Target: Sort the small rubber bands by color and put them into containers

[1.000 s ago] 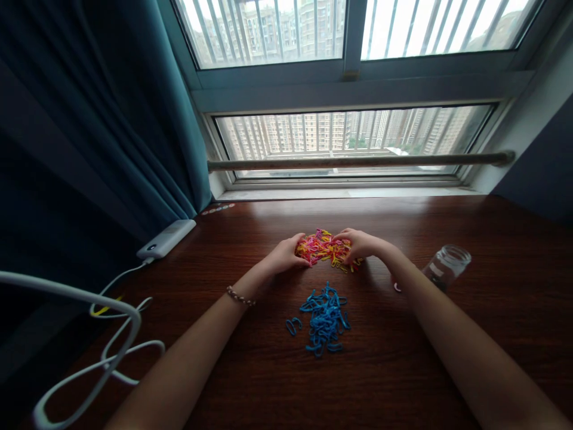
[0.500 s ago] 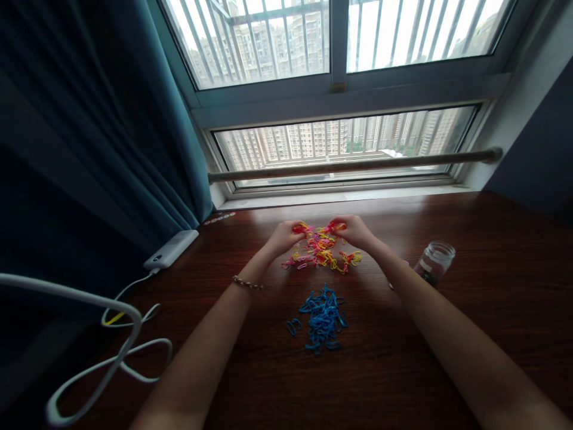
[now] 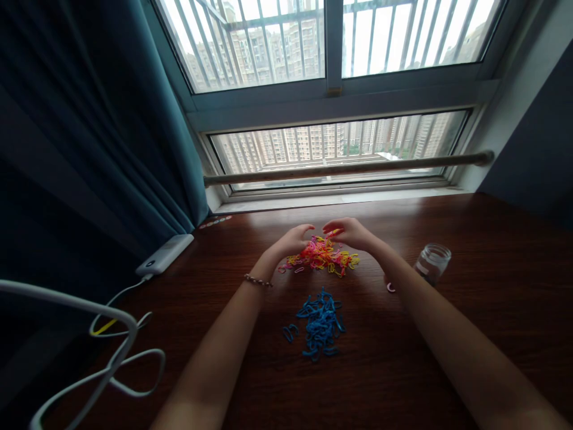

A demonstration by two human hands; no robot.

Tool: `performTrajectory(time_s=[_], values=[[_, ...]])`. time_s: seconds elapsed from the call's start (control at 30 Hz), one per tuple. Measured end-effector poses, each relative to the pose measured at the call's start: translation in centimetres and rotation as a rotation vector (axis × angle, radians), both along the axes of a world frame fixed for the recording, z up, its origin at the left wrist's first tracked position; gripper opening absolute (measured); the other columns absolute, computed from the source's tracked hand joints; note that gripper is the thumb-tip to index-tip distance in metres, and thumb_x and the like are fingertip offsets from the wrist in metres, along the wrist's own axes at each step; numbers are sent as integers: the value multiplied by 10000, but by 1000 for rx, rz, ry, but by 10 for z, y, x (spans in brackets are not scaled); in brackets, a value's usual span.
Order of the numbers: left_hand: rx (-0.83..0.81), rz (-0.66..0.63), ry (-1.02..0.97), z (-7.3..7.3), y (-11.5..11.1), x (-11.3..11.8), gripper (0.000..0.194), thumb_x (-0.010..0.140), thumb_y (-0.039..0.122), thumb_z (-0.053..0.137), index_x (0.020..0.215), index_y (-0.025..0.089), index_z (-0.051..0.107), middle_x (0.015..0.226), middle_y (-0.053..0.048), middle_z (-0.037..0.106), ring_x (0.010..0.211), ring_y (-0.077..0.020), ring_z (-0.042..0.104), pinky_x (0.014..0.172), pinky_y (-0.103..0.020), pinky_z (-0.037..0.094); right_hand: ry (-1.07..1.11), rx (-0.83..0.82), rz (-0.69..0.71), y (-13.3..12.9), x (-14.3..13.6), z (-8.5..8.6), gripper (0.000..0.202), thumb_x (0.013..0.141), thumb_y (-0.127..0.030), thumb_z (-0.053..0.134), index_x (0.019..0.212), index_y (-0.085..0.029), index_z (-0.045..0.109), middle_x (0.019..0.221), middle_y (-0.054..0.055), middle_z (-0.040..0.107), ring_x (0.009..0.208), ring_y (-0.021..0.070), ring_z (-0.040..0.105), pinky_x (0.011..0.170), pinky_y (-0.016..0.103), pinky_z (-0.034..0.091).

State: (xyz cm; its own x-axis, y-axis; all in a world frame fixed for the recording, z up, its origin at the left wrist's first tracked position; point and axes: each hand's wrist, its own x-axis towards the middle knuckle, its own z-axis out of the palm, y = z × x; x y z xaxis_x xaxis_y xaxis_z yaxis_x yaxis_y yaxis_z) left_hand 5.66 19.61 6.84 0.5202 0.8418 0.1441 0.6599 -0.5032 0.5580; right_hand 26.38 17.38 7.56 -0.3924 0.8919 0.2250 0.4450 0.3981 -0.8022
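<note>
A mixed heap of pink, red, orange and yellow rubber bands [image 3: 323, 254] lies on the brown wooden table. My left hand [image 3: 293, 240] is at the heap's left side, thumb and fingers apart, its lower fingers touching or just over the bands. Across from it, my right hand [image 3: 353, 233] curves over the right side with its fingers parted. A few yellow and red bands show by its fingertips; whether they cling to the fingers or lie on the heap, I cannot tell. Nearer to me sits a separate pile of blue rubber bands [image 3: 321, 322], with a couple of loose ones at its left.
Beyond my right forearm stands an open glass jar [image 3: 435, 263] with something dark inside; a small pale pink ring [image 3: 391, 288] lies beside that arm. A white power bank [image 3: 165, 254] with a white cable [image 3: 120, 358] is at left, by the blue curtain [image 3: 179, 149].
Both hands have let go of most of the bands they held, which now lie in one fuller heap. My left hand has shifted slightly right and its fingers have spread.
</note>
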Motion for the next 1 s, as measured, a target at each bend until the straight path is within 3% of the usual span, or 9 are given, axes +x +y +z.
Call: performTrajectory(time_s=[0.13, 0.23, 0.37, 0.47, 0.7, 0.87, 1.0], values=[[-87, -100, -28, -24, -3, 10, 792, 583, 353, 716, 1278, 137, 404, 1297, -127, 457, 1178, -270, 434, 997, -360, 347, -121, -72, -3, 3, 4, -4, 285, 663, -62, 614, 937, -131, 649, 808, 58, 697, 719, 153, 644, 615, 236, 522], [-104, -134, -7, -29, -6, 12, 880, 486, 357, 773, 1264, 141, 425, 1230, -128, 516, 1108, -278, 489, 946, -364, 388, -278, -59, -80, 4, 9, -6, 319, 633, -110, 661, 951, -136, 651, 809, 57, 691, 687, 149, 635, 595, 219, 502], [-63, -154, 0, -27, -8, 12, 549, 583, 285, 712, 1099, 154, 578, 1046, -73, 625, 943, -226, 577, 841, -316, 442, -579, -99, -79, 4, 11, -13, 572, 485, -298, 778, 1022, -159, 636, 897, 74, 672, 785, 204, 624, 661, 254, 490], [-60, -187, 4, -26, -8, 11, 298, 651, 240, 642, 936, 153, 654, 903, -41, 662, 827, -188, 602, 764, -276, 459, -691, -86, -35, 2, 8, -20, 675, 394, -344, 805, 1031, -194, 636, 938, 70, 662, 868, 241, 605, 701, 271, 478], [61, -73, -107, -13, 1, 3, 241, 694, 217, 590, 911, 134, 652, 839, -48, 672, 745, -155, 599, 686, -251, 470, -574, -54, -139, 3, 0, -24, 240, 531, -198, 723, 770, -179, 701, 700, 34, 668, 647, 166, 618, 522, 198, 440], [94, -11, -170, 11, 3, -10, 268, 720, 225, 571, 963, 124, 626, 912, -72, 673, 815, -166, 608, 757, -280, 473, -407, 18, -223, 5, 1, -11, 195, 690, -246, 642, 854, -151, 686, 788, 60, 685, 639, 134, 620, 538, 190, 461], [40, -50, -123, 25, 1, -19, 286, 743, 234, 546, 998, 121, 609, 965, -84, 663, 854, -172, 605, 783, -285, 466, -169, 93, -230, 3, -3, -4, 162, 715, -209, 611, 838, -137, 689, 769, 65, 693, 647, 142, 633, 576, 215, 491]])
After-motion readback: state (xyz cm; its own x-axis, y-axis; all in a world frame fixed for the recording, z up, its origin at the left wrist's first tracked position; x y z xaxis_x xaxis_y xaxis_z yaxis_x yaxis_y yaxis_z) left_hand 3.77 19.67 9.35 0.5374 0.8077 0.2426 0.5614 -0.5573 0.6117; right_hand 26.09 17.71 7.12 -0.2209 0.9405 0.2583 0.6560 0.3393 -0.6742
